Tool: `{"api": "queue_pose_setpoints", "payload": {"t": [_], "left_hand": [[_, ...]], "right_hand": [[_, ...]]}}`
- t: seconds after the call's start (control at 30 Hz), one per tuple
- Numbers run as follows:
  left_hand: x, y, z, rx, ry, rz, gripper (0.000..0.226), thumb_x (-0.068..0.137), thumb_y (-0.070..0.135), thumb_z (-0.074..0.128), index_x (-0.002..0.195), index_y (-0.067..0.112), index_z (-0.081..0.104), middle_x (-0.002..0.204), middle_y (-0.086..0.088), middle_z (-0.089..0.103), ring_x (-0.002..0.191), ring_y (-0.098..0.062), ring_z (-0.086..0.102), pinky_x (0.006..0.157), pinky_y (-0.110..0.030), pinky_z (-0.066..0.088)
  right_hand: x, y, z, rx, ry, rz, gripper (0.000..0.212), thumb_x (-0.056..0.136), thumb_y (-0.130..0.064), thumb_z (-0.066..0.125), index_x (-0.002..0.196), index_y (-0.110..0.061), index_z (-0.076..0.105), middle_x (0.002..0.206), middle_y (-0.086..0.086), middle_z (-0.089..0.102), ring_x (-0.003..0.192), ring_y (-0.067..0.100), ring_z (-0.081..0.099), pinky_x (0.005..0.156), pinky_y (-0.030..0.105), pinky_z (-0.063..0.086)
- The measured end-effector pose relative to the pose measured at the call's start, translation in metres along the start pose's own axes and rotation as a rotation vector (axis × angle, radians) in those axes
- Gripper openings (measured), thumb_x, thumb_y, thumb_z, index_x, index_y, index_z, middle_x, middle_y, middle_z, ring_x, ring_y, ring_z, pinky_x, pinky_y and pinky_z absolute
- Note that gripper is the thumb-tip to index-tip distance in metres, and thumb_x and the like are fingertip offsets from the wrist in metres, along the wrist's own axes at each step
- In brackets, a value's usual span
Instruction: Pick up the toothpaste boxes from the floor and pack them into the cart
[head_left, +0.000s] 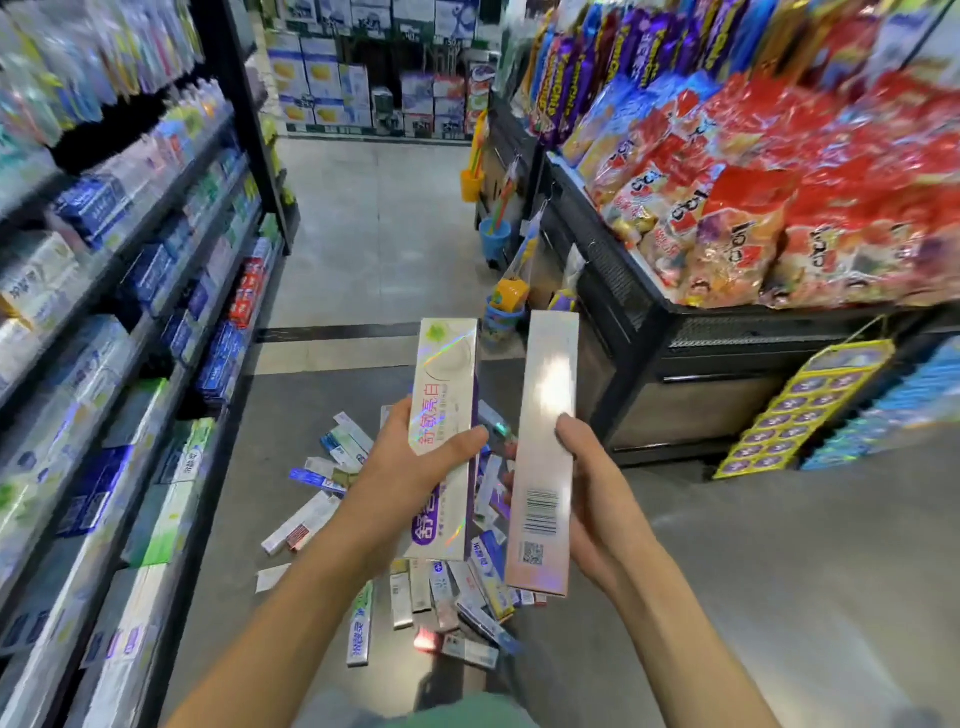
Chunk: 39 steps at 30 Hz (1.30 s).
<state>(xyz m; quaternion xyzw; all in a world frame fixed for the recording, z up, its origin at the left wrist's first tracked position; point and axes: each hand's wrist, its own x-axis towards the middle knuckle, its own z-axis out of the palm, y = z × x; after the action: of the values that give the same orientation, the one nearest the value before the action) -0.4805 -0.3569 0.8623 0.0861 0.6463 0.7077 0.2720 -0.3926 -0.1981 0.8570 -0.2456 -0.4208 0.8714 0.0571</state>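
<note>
My left hand (410, 467) grips a shiny white and purple toothpaste box (447, 395), held upright with its printed front facing me. My right hand (592, 488) grips a second long silvery toothpaste box (545, 415), its barcode side toward me. Both boxes are raised side by side above a scattered pile of several toothpaste boxes (415, 587) on the grey floor. No cart is in view.
A tall shelf (130, 322) full of toothpaste boxes runs along the left. A black display stand (649, 322) piled with red snack bags (779, 208) stands on the right, with small buckets (493, 236) at its corner. The aisle floor (374, 234) runs ahead to stacked cartons.
</note>
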Motion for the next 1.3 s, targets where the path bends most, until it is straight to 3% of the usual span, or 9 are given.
{"api": "queue_pose_setpoints", "payload": {"t": [0.07, 0.17, 0.33, 0.53, 0.67, 0.8, 0.97, 1.13, 1.3], "left_hand": [[0.0, 0.007, 0.006, 0.012, -0.05, 0.022, 0.042, 0.082, 0.027, 0.08, 0.116, 0.025, 0.055, 0.102, -0.002, 0.076, 0.088, -0.022, 0.075, 0.073, -0.037, 0.06], [0.003, 0.015, 0.012, 0.051, -0.159, 0.044, 0.054, 0.073, 0.032, 0.083, 0.117, 0.023, 0.053, 0.106, -0.001, 0.074, 0.095, -0.02, 0.073, 0.08, -0.037, 0.058], [-0.004, 0.023, 0.013, 0.144, -0.413, 0.022, 0.046, 0.079, 0.033, 0.082, 0.115, 0.029, 0.053, 0.103, 0.004, 0.073, 0.089, -0.01, 0.073, 0.076, -0.03, 0.056], [-0.045, 0.008, 0.039, 0.214, -0.753, -0.003, 0.034, 0.085, 0.027, 0.078, 0.112, 0.025, 0.056, 0.101, 0.004, 0.073, 0.081, -0.002, 0.071, 0.066, -0.018, 0.053], [-0.104, -0.014, 0.076, 0.249, -0.992, -0.044, 0.03, 0.088, 0.028, 0.076, 0.111, 0.023, 0.058, 0.098, 0.007, 0.075, 0.087, -0.007, 0.073, 0.073, -0.025, 0.056], [-0.178, -0.037, 0.116, 0.31, -1.212, -0.099, 0.038, 0.086, 0.029, 0.079, 0.115, 0.019, 0.057, 0.104, -0.001, 0.075, 0.091, -0.015, 0.074, 0.081, -0.036, 0.06], [-0.288, -0.077, 0.167, 0.387, -1.448, -0.114, 0.056, 0.073, 0.038, 0.085, 0.117, 0.019, 0.056, 0.109, -0.005, 0.074, 0.096, -0.023, 0.074, 0.088, -0.05, 0.059], [-0.417, -0.128, 0.214, 0.423, -1.662, -0.105, 0.059, 0.077, 0.037, 0.086, 0.126, 0.023, 0.057, 0.114, -0.001, 0.074, 0.104, -0.022, 0.072, 0.094, -0.051, 0.057], [-0.535, -0.162, 0.249, 0.501, -1.838, -0.054, 0.063, 0.065, 0.044, 0.086, 0.118, 0.026, 0.058, 0.105, 0.007, 0.074, 0.098, -0.014, 0.072, 0.082, -0.036, 0.056]], "right_hand": [[-0.014, 0.0, 0.003, 0.004, 0.057, -0.088, 0.086, 0.075, -0.048, 0.083, 0.136, -0.001, 0.045, 0.115, 0.032, 0.056, 0.099, 0.041, 0.06, 0.089, 0.069, 0.052], [-0.035, 0.002, 0.013, 0.004, 0.159, -0.243, 0.05, 0.091, -0.031, 0.072, 0.128, -0.008, 0.049, 0.1, 0.012, 0.067, 0.088, 0.026, 0.069, 0.069, 0.05, 0.06], [-0.077, 0.016, 0.029, 0.005, 0.398, -0.431, 0.036, 0.093, -0.023, 0.063, 0.125, -0.01, 0.051, 0.109, 0.011, 0.071, 0.091, 0.021, 0.072, 0.07, 0.035, 0.06], [-0.169, 0.063, 0.031, 0.076, 0.738, -0.561, 0.049, 0.085, -0.022, 0.07, 0.128, -0.011, 0.05, 0.12, 0.017, 0.07, 0.1, 0.029, 0.071, 0.08, 0.042, 0.061], [-0.248, 0.101, 0.019, 0.094, 0.913, -0.622, 0.05, 0.091, -0.008, 0.068, 0.136, -0.009, 0.045, 0.123, 0.019, 0.069, 0.109, 0.038, 0.069, 0.087, 0.049, 0.058], [-0.335, 0.133, 0.01, 0.086, 1.15, -0.703, 0.038, 0.093, 0.0, 0.062, 0.128, -0.012, 0.053, 0.111, 0.011, 0.075, 0.094, 0.025, 0.074, 0.072, 0.035, 0.059], [-0.44, 0.184, -0.019, 0.112, 1.434, -0.759, 0.05, 0.082, -0.023, 0.079, 0.126, -0.016, 0.057, 0.112, 0.009, 0.074, 0.102, 0.032, 0.072, 0.089, 0.052, 0.058], [-0.557, 0.244, -0.044, 0.166, 1.704, -0.838, 0.039, 0.086, -0.015, 0.077, 0.118, -0.023, 0.057, 0.101, -0.001, 0.075, 0.087, 0.015, 0.074, 0.065, 0.021, 0.054], [-0.655, 0.297, -0.054, 0.324, 1.898, -0.871, 0.038, 0.088, -0.017, 0.076, 0.119, -0.027, 0.057, 0.104, -0.004, 0.075, 0.092, 0.015, 0.074, 0.073, 0.027, 0.057]]}}
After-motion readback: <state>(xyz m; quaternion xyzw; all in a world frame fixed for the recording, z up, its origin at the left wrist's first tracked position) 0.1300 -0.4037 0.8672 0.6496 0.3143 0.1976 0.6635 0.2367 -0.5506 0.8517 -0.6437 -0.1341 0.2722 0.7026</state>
